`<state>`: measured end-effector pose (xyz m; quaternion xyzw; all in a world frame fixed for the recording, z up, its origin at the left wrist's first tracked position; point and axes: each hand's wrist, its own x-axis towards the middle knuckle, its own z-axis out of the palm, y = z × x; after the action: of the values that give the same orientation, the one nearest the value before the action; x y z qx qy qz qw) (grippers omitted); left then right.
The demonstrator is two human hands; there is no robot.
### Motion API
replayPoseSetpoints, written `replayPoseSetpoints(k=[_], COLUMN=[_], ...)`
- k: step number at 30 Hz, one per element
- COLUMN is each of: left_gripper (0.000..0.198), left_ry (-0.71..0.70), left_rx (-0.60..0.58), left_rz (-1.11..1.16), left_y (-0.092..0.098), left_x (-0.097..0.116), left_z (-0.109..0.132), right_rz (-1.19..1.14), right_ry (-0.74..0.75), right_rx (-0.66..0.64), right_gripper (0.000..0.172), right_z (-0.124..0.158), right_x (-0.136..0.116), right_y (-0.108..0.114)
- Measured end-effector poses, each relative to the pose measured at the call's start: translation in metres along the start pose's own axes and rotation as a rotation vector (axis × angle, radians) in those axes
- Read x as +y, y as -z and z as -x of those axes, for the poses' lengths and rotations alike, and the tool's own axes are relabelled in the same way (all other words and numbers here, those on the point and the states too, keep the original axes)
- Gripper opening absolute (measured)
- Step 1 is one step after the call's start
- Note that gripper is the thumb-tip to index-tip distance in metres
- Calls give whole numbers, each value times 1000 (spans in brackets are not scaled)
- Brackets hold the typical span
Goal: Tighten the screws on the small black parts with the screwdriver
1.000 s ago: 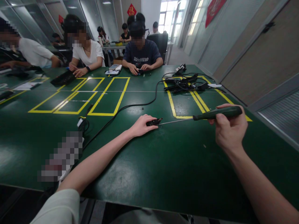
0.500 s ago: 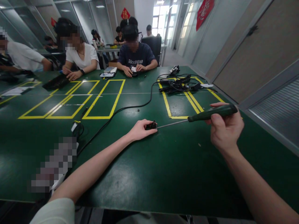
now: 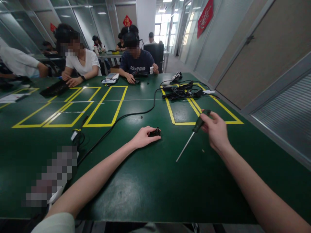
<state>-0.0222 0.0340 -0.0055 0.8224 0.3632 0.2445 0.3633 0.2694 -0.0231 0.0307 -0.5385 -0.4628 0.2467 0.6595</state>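
Observation:
Near the middle of the green table (image 3: 145, 171), my left hand (image 3: 143, 137) grips a small black part (image 3: 155, 132) between thumb and fingers. A short round post stands up from that part; its exact kind I cannot make out. To the right, my right hand (image 3: 215, 128) is closed around the dark green handle of a screwdriver (image 3: 199, 122). The screwdriver's metal shaft slants down and left, its tip apart from the black part.
A bundle of black cables (image 3: 181, 90) lies at the back right over yellow tape marks. One black cable (image 3: 126, 114) runs across to a partly blurred strip (image 3: 62, 187) at left. Co-workers sit across the table, one in a dark shirt (image 3: 137, 62).
My right hand has moved left and swung the screwdriver from nearly level to slanting downward, its tip leaving the black part. A co-worker opposite has raised a small white thing.

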Motion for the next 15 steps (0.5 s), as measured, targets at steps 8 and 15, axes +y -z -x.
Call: replayPoseSetpoints(k=[8,15], left_gripper=[35,42], left_ry=[-8,16], left_rx=[-10,-9], left_rz=[18,-10], left_y=[0,-1], left_x=[-5,-5], left_z=[-2,-1], right_rz=[317,508], right_ry=[-92,70], right_rx=[-434,-674], right_gripper=[34,37], right_z=[27,36], right_x=[51,43], right_y=[-39,-37])
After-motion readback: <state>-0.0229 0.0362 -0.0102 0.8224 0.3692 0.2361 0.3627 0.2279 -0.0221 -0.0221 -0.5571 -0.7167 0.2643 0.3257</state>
